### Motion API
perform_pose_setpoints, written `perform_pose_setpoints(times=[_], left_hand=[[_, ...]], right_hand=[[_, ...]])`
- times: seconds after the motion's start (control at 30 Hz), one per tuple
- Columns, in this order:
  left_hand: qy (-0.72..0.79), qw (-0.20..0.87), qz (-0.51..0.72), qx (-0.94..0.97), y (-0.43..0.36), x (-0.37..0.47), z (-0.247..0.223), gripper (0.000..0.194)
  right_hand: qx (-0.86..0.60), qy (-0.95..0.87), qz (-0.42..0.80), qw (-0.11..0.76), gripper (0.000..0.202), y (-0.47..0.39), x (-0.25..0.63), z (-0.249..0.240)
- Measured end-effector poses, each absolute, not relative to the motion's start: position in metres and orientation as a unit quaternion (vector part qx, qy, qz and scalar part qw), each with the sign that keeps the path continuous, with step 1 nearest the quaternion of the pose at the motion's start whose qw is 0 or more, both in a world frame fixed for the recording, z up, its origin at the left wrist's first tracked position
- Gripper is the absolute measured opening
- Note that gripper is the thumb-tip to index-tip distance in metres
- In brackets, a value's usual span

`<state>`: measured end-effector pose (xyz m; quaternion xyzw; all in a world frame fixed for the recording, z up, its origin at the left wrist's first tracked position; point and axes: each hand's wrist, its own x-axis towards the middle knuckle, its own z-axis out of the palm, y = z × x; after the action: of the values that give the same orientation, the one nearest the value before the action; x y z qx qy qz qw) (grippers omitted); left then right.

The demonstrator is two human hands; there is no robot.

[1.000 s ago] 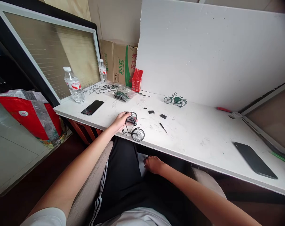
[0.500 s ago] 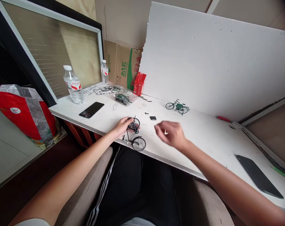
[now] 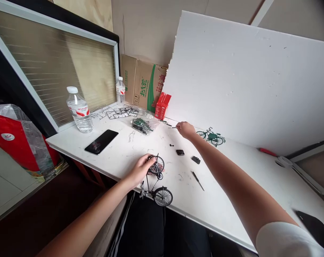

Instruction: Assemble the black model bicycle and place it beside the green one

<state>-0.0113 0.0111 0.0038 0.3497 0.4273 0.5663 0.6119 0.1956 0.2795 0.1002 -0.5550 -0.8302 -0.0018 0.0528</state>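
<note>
My left hand [image 3: 142, 169] is closed on a black model bicycle [image 3: 152, 182], gripping it around one spoked wheel. The bicycle lies over the table's front edge, its handlebar and other wheel towards me. Far across the table, my right hand [image 3: 186, 130] has its fingers pinched at the end of a thin dark stick [image 3: 171, 127]. More small dark sticks [image 3: 163, 121] lie just left of it. Between the hands are a tiny black part [image 3: 172, 145], a small black square piece [image 3: 180, 152], a grey-black block [image 3: 196, 160] and a slim pointed tool [image 3: 197, 180].
A green model bicycle [image 3: 211, 136] stands behind my right forearm. Further left are a bag of green parts [image 3: 142, 125], black part frames [image 3: 121, 112], a red box [image 3: 162, 106], a phone [image 3: 101, 141] and water bottles [image 3: 80, 110]. A white board [image 3: 231, 75] rises at the back.
My right hand has reached forward to the sticks at the back. The grey-black block and slim tool now show on the table. My left hand still holds the black bicycle; the view has shifted.
</note>
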Motion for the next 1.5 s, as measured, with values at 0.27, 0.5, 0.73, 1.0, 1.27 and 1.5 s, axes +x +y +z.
perform_pose_setpoints(times=[0.27,0.5,0.73,1.0,1.27,1.5], left_hand=[[0.425,0.646,0.531,0.345,0.009,-0.011,0.012,0.044],[0.454,0.633,0.520,0.351,0.008,-0.013,0.013,0.039],[0.471,0.636,0.501,0.351,0.006,-0.013,0.023,0.038],[0.465,0.647,0.485,0.361,0.002,-0.013,0.037,0.045],[0.481,0.639,0.505,0.324,-0.002,-0.008,0.041,0.045],[0.498,0.636,0.499,0.314,0.004,-0.008,0.039,0.051]], right_hand=[[-0.593,-0.804,0.051,-0.006,0.041,0.369,0.153,0.071],[-0.562,-0.825,0.051,-0.012,0.040,0.405,0.140,0.053],[-0.541,-0.840,0.025,-0.039,0.040,0.422,0.138,0.052],[-0.509,-0.858,-0.011,-0.067,0.039,0.421,0.137,0.053],[-0.501,-0.866,-0.009,0.015,0.034,0.396,0.161,0.056],[-0.390,-0.909,0.040,0.140,0.021,0.328,0.208,0.073]])
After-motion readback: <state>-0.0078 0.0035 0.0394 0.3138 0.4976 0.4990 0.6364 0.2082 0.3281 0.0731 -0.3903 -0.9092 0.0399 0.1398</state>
